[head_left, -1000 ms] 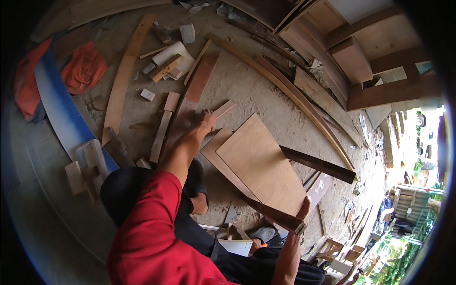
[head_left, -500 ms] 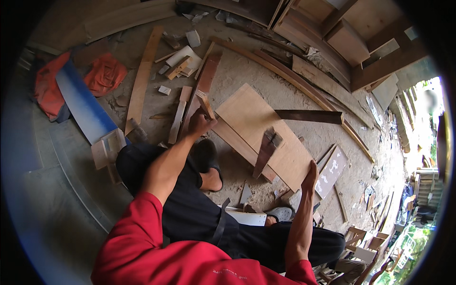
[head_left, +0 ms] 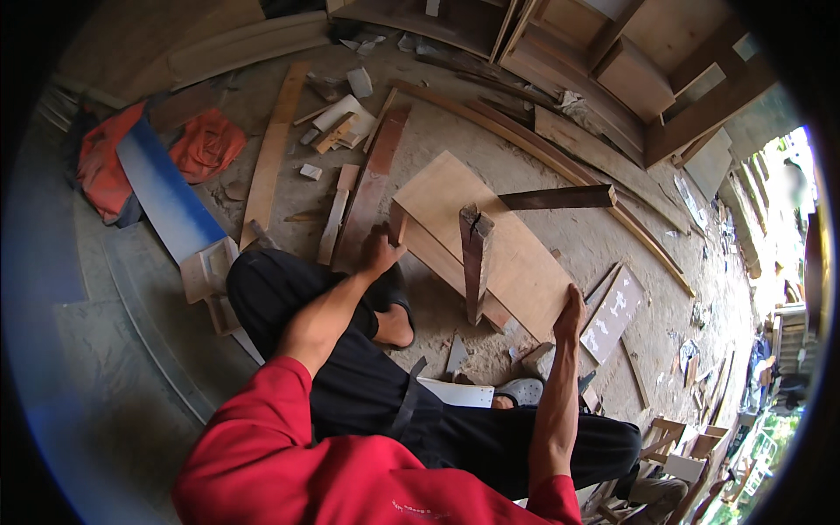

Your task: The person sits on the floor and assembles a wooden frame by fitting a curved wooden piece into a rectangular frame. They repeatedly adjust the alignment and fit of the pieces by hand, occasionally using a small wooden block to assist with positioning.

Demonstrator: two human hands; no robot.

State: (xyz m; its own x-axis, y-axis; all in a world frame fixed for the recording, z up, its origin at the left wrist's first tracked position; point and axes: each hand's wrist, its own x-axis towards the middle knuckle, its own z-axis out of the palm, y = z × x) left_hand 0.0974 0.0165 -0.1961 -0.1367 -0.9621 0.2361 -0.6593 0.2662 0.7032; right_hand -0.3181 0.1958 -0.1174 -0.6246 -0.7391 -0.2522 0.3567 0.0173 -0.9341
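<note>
- As the panel (head_left: pixel 525 271) would perhaps shift if left free, the right hand (head_left: pixel 569 317) grasps its right edge, the fingers little bent and partly hidden.
- The left hand (head_left: pixel 381 251) has its fingers closed around a block (head_left: pixel 399 222), beside the panel's left corner; whether block and panel touch, I cannot tell.
- The post (head_left: pixel 476 262) stands at the panel's near edge, probably fixed, since no hand holds it.
- The panel is over the floor (head_left: pixel 437 127), well apart from its far edge.

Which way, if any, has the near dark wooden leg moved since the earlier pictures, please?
Yes; the leg swung left and upward in view, relative to the white-patched board.
</note>
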